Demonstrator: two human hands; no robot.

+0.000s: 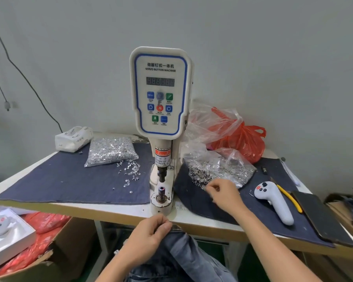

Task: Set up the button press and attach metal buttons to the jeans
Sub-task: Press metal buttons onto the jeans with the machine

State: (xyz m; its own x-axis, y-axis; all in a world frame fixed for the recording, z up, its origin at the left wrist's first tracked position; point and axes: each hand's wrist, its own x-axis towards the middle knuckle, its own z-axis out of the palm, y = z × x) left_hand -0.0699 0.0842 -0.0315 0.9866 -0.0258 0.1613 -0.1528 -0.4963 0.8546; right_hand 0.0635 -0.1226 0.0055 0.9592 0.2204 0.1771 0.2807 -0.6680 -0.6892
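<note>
**Hands at the button press**

Jeans (183,259) lie at 6 o'clock, their edge pinched by the left hand (149,235). At 3 o'clock of the button press (161,110), the right hand (222,192) pinches a small metal button (217,187) beside the open bag of buttons (218,169).

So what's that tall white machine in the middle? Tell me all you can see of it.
The servo button machine stands upright on the table's front edge, between two denim cloths. Its cream plastic head has a blue-outlined panel with an unlit digit display and coloured buttons. Below hang a finger-warning label and a dark punch, above a round base holding a metal die post. No hand touches it.
</note>
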